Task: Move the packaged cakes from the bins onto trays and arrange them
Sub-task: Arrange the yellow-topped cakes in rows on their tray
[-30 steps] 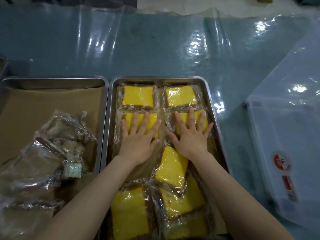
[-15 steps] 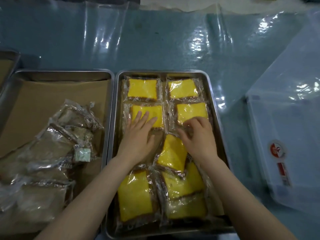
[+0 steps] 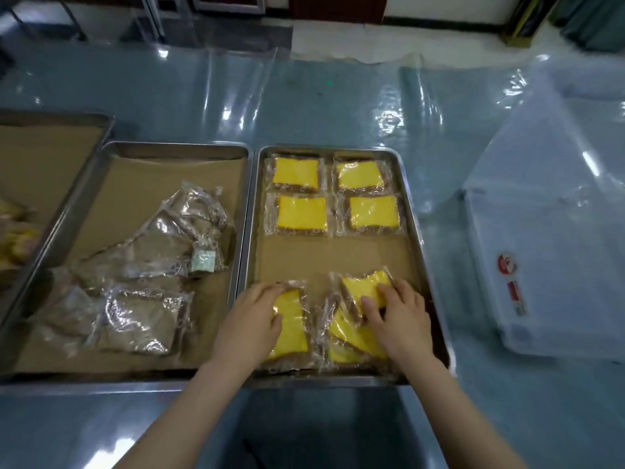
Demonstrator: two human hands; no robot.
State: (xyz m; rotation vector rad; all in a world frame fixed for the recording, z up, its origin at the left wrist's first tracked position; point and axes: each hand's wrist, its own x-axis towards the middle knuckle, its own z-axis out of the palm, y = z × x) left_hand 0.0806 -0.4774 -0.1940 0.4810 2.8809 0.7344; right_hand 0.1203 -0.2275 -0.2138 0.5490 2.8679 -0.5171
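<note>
1. Left hand (image 3: 252, 319) grips a clear-wrapped yellow cake (image 3: 291, 330) at the steel tray's (image 3: 328, 149) near edge.
2. Right hand (image 3: 400, 316) pinches the heap's (image 3: 351, 336) tilted top cake (image 3: 365, 286).
3. Slick wrappers may slip, scattering the heap.

dim bluish overhead light, white glare on plastic sheet (image 3: 389, 116), soft blur, wide-angle bending at edges

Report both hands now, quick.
Left hand: grips the near-left cake packet.
Right hand: grips the tilted cake packet, near right.
</note>
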